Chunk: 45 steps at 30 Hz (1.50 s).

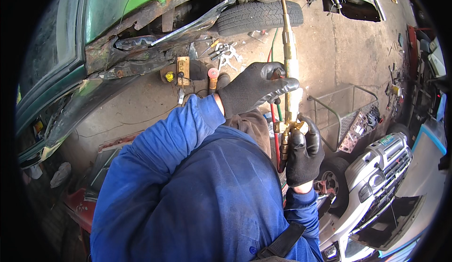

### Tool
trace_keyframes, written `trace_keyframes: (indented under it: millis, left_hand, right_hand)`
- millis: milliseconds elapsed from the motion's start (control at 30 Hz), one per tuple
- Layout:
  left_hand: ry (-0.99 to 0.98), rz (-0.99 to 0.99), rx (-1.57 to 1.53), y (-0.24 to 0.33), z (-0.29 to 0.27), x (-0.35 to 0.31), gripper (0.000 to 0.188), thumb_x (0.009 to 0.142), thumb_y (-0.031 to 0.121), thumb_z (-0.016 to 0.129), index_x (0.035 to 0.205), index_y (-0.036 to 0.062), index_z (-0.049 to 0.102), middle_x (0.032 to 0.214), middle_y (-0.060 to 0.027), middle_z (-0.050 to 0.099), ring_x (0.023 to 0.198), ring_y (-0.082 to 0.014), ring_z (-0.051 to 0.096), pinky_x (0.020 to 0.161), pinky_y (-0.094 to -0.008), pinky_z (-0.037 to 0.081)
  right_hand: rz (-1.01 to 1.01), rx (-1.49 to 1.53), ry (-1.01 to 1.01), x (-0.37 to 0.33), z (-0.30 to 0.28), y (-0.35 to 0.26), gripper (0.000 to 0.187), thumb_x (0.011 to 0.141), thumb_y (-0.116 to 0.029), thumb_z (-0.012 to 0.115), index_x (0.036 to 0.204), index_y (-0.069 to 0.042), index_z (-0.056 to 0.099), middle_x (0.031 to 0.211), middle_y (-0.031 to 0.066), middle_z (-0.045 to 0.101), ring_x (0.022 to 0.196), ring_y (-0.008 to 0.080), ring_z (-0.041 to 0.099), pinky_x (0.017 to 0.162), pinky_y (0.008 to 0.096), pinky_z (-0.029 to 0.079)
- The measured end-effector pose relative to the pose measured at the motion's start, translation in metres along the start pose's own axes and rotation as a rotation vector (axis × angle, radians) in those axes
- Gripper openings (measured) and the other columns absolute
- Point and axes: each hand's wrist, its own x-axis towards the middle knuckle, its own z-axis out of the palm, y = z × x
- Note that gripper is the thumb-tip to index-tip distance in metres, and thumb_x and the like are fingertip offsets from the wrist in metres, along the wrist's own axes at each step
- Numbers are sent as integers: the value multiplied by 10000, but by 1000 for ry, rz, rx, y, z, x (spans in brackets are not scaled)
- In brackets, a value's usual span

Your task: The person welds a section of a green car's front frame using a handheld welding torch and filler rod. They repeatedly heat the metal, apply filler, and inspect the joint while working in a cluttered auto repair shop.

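A long brass gas torch [291,67] stands nearly upright in the picture, its thin bent neck reaching up towards the car body. My right hand [305,151], in a black coated glove, is closed at its lower end, thumb and finger on a brass valve knob [301,128]. My left hand [256,88], gloved alike, lies beside the handle with bent fingers. One of its digits crosses over the handle, and a small reddish patch shows in the gap between the digits; whether it is gripped is unclear. A red hose [277,142] runs beside the torch.
A stripped, rusty car body [155,22] and a tyre [259,18] lie ahead. Loose tools [226,52] and a yellow socket box [183,69] are on the floor. A wire-mesh metal frame [339,116] and a silver vehicle front [376,177] stand to the right.
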Motion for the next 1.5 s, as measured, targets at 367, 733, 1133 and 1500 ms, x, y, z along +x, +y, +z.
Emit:
trace_keyframes:
  millis: [367, 733, 1133, 1500]
  left_hand:
    - [-25, 6, 14, 7, 0, -4, 410, 1012, 380, 792, 1145, 0, 717, 899, 12, 667, 781, -37, 614, 714, -228, 538]
    - [-34, 11, 11, 3, -1, -3, 415, 1013, 389, 791, 1172, 13, 715, 914, 31, 676, 822, -30, 626, 731, -223, 522]
    - [-5, 21, 68, 2, -4, -3, 385, 1016, 391, 784, 1116, 22, 731, 871, 28, 677, 797, -27, 618, 709, -232, 516]
    - [7, 44, 22, -2, -3, -2, 296, 1048, 329, 757, 1051, 33, 748, 839, 28, 674, 785, -25, 595, 696, -246, 519]
  right_hand:
    - [51, 83, 44, 0, 0, 8, 406, 1046, -195, 738, 1381, 11, 638, 1221, 98, 718, 1089, 167, 668, 1002, 344, 538]
    - [34, 66, 62, -1, 2, 7, 421, 1044, -238, 758, 1361, 17, 646, 1196, 100, 727, 1061, 159, 671, 975, 334, 545]
    - [44, 116, 62, 2, 5, 13, 394, 1047, -207, 752, 1353, 19, 649, 1196, 100, 725, 1061, 159, 672, 971, 334, 547]
    - [65, 132, 65, 0, 6, 15, 393, 1045, -202, 757, 1365, 4, 659, 1183, 85, 726, 1040, 142, 666, 950, 314, 548]
